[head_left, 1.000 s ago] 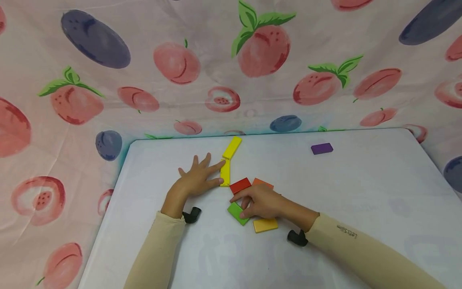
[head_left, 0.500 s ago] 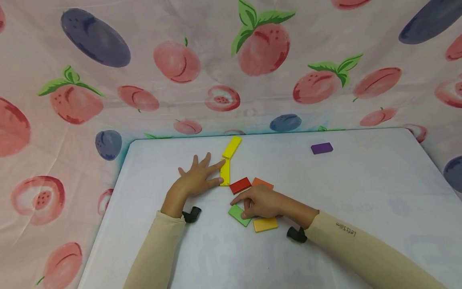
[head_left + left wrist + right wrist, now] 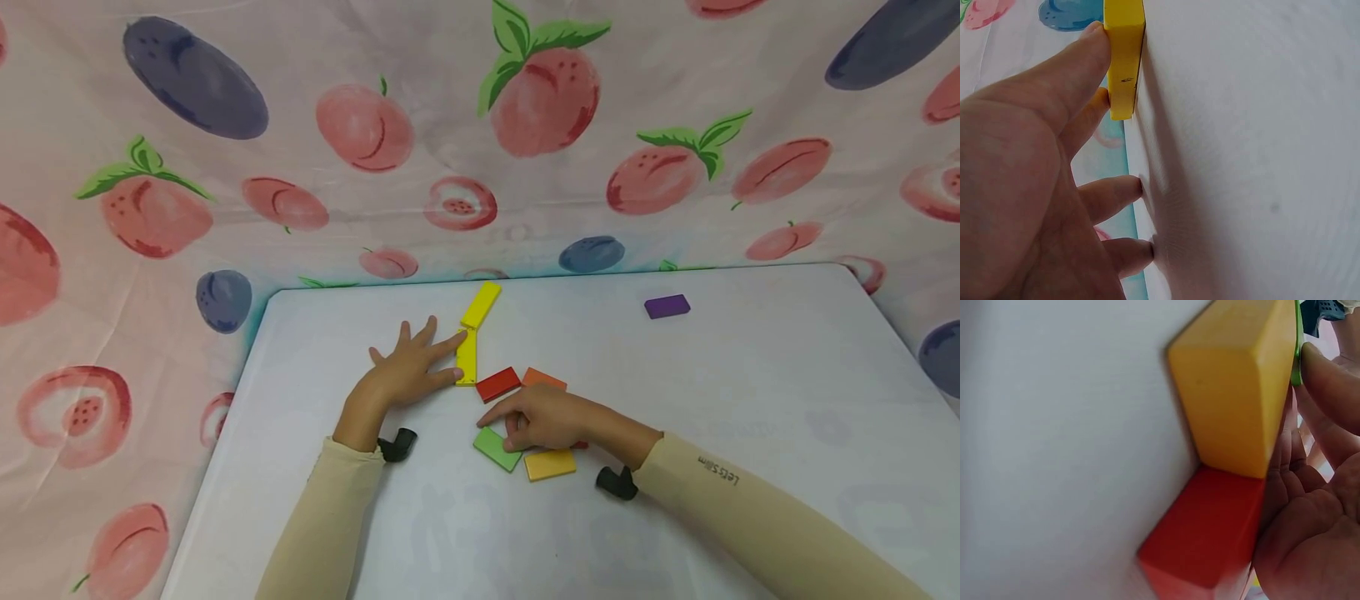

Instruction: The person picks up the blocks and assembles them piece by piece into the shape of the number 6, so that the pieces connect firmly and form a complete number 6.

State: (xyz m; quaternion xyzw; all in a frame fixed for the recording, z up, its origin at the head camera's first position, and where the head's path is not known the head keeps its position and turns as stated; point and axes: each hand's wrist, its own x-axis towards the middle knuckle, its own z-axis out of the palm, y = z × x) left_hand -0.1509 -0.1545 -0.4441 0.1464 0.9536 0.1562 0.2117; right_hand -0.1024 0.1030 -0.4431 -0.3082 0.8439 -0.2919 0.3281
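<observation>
In the head view my left hand [image 3: 407, 371] spreads its fingers at the left side of a yellow block [image 3: 467, 358]. Its index finger and thumb touch that block, as the left wrist view also shows on the yellow block [image 3: 1124, 69]. My right hand [image 3: 551, 417] bends over a green block [image 3: 495, 448] lying flat, holding it between thumb and index finger. In the right wrist view the thumb meets the edge of the green block [image 3: 1297, 365]. Close by lie a golden-yellow block [image 3: 550, 465], a red block [image 3: 498, 384] and a partly hidden orange block [image 3: 543, 379].
A second yellow block [image 3: 481, 305] meets the first at an angle near the back edge. A purple block [image 3: 667, 307] lies alone at the back right of the white table [image 3: 750, 358]. Another red block [image 3: 1204, 531], mostly under the right hand, adjoins the golden-yellow one.
The green block has turned slightly and shifted a little toward the near side, with the right hand's fingertips moving along. My left hand stays in place on the yellow block.
</observation>
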